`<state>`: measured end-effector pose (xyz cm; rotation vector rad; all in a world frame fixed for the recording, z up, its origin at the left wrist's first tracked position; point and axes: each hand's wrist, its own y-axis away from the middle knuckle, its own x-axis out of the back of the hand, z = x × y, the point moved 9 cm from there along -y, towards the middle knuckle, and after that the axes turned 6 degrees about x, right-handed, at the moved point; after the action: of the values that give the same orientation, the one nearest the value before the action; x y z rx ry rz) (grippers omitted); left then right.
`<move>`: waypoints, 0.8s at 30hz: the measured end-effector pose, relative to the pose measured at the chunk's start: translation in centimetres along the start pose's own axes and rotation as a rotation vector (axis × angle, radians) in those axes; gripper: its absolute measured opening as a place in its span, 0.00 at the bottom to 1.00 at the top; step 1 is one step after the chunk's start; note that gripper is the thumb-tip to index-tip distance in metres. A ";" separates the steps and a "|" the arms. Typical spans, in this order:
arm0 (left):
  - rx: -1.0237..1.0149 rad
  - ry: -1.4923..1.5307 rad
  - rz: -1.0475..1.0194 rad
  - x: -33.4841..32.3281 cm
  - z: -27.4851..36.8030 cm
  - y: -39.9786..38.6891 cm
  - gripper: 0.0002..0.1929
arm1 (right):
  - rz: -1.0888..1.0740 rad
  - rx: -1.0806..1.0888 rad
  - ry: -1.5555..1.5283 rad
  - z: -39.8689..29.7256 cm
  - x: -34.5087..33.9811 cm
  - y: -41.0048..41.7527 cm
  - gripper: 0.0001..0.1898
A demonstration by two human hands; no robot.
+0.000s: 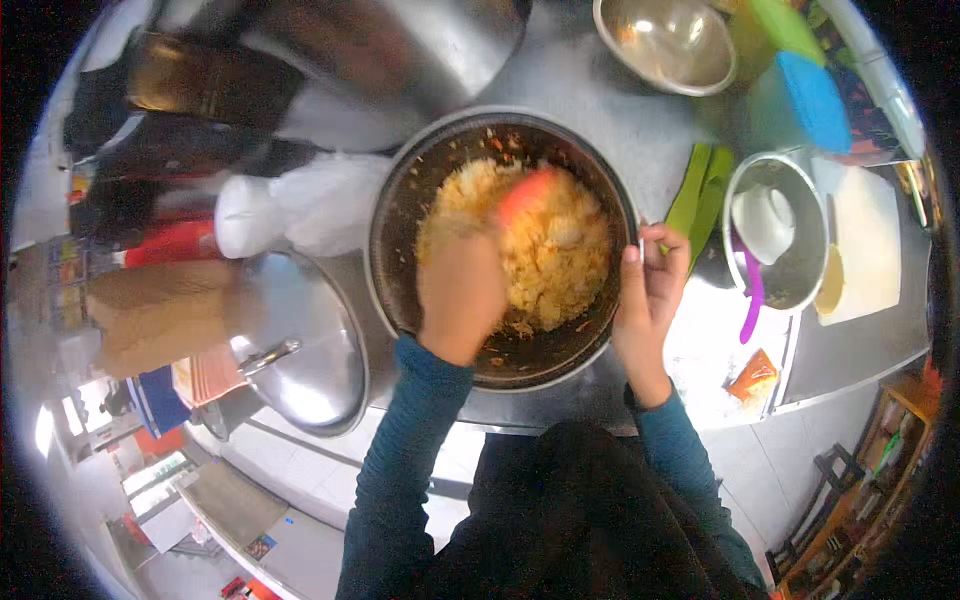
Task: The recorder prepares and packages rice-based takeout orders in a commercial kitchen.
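A round dark-walled pot (382, 225) with a metal rim stands before me, holding orange-yellow fried rice or a similar grain mix (570, 262). My left hand (461, 296), blurred, is closed over the rice around a red utensil (527, 196), probably a spatula. Its handle is hidden in my fist, and its red end touches or hangs just over the rice. On the pot's right side my right hand (652, 300) grips the pot's side handle (640, 244), thumb towards me. The handle is mostly covered by my fingers.
To the left lie a domed metal lid (315, 360) and a white plastic bag (330, 202). At right are green utensils (697, 195), a steel pot (814, 289) with a purple-handled utensil (752, 300), a white cutting board (862, 240) and an orange packet (752, 375). A steel bowl (667, 45) stands behind.
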<state>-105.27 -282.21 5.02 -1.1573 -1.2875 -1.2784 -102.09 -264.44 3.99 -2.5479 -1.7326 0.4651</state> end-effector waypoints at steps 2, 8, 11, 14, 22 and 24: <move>-0.099 0.083 -0.054 1.8 2.3 1.2 0.16 | 0.020 -0.015 -0.039 0.6 0.9 -0.2 0.08; -0.339 0.011 -0.053 3.7 3.3 6.4 0.18 | -0.005 0.029 -0.017 -0.6 0.4 -0.1 0.07; -0.458 -0.150 -0.185 2.0 3.8 4.8 0.16 | -0.012 0.120 0.097 -1.0 1.0 -0.4 0.06; -0.542 0.057 0.023 7.4 4.9 4.8 0.09 | -0.006 0.117 0.241 -3.3 2.4 -0.1 0.09; -0.549 -0.081 0.106 6.3 5.1 4.8 0.07 | -0.052 0.438 0.884 -9.1 15.1 10.6 0.09; -0.514 -0.187 0.060 5.1 4.6 5.6 0.06 | -0.007 0.326 1.150 -8.8 19.3 11.1 0.15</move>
<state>-100.27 -277.58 10.64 -1.6954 -1.0702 -1.5333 -83.26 -249.82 5.88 -1.8725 -1.0754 -0.5820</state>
